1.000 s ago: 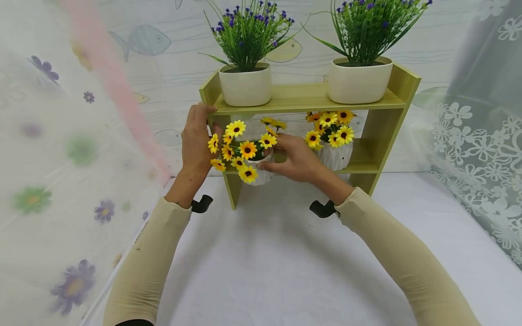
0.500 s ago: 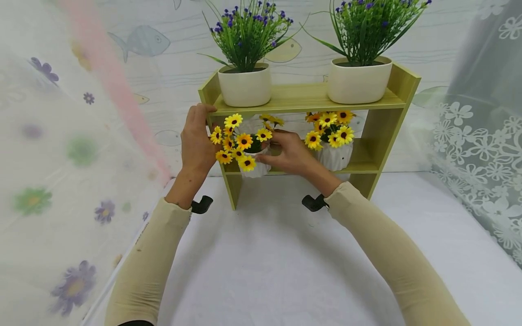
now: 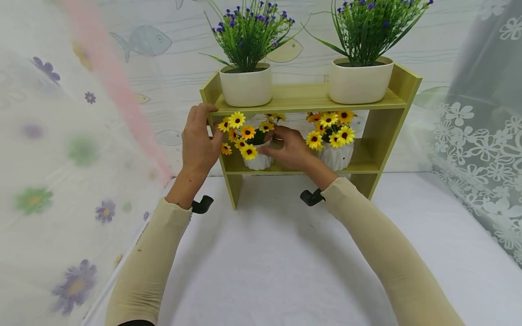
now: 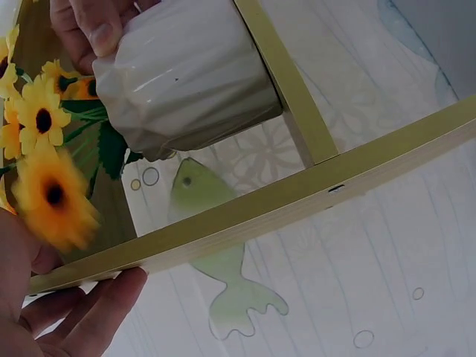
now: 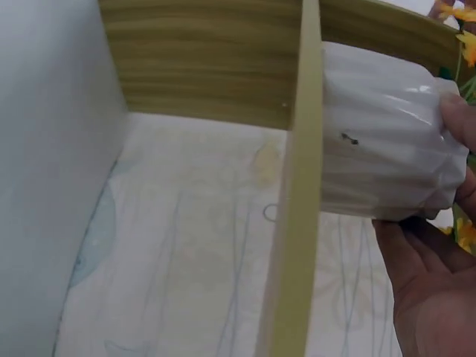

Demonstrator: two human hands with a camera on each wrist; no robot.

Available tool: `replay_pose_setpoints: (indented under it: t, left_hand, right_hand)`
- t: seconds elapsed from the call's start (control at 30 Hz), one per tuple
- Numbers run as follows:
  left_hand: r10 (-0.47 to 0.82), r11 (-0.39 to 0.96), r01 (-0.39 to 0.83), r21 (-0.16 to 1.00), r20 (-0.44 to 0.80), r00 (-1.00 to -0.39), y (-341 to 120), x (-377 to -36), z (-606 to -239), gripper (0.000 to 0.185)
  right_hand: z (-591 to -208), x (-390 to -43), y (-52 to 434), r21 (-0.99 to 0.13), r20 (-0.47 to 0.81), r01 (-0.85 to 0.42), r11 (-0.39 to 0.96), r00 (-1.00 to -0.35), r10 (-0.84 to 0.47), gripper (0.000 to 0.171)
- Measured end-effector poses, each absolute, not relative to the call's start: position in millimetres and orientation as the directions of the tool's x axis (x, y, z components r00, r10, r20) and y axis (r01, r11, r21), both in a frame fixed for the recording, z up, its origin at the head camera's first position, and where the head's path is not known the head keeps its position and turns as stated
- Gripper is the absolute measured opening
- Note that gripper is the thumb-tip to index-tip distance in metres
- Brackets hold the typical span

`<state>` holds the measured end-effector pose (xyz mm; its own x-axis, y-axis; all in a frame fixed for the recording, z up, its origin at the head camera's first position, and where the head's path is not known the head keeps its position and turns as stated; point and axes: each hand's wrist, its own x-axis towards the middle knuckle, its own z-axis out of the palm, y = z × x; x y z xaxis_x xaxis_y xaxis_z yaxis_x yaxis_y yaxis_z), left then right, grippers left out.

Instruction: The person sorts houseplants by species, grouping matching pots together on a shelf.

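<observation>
**Sunflower pot now sitting on the lower shelf**

So compared to a second ago, the sunflower pot [image 3: 258,159] has gone from hanging out in front of the wooden shelf unit [image 3: 401,90] to sitting back on its lower board, at the left end, and the right arm has pushed further in with it.

The right hand [image 3: 290,147] is wrapped round the pot's right side, fingers curled on the ribbed white wall just under the blooms; the right wrist view shows the fingers [image 5: 460,123] pressed against that wall. The pot sits directly between the two hands.

The left hand [image 3: 200,142] is on the shelf unit's left upright, fingertips hooked over the front left corner of the top board. It grips the frame, with the yellow flowers just beside its thumb side. In the left wrist view the fingers [image 4: 89,316] lie along the underside of a board edge.

A second sunflower pot [image 3: 335,156] stands at the right end of the same board, well apart from the hands. Two cream pots of purple-flowered greenery [image 3: 246,85] [image 3: 360,79] sit on the top board.
</observation>
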<state>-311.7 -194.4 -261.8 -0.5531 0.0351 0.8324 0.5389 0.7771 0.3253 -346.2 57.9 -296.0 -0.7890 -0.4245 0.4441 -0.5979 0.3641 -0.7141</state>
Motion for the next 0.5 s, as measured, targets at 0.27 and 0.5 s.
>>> replay_pose_setpoints:
  t: [0.27, 0.5]
  left_hand:
    - [0.036, 0.772, 0.549, 0.321, 0.840, -0.541, -194.7, -312.2, -261.2, 0.030]
    - [0.025, 0.773, 0.533, 0.345, 0.822, -0.569, -192.6, -310.0, -261.5, 0.031]
  right_hand:
    - [-304.6, -341.4, 61.5, -0.734, 0.463, -0.591, 0.334, -0.796, -0.389, 0.032]
    - [-321.2, -321.8, 75.4, -0.668, 0.559, -0.676, 0.311, -0.731, -0.390, 0.045]
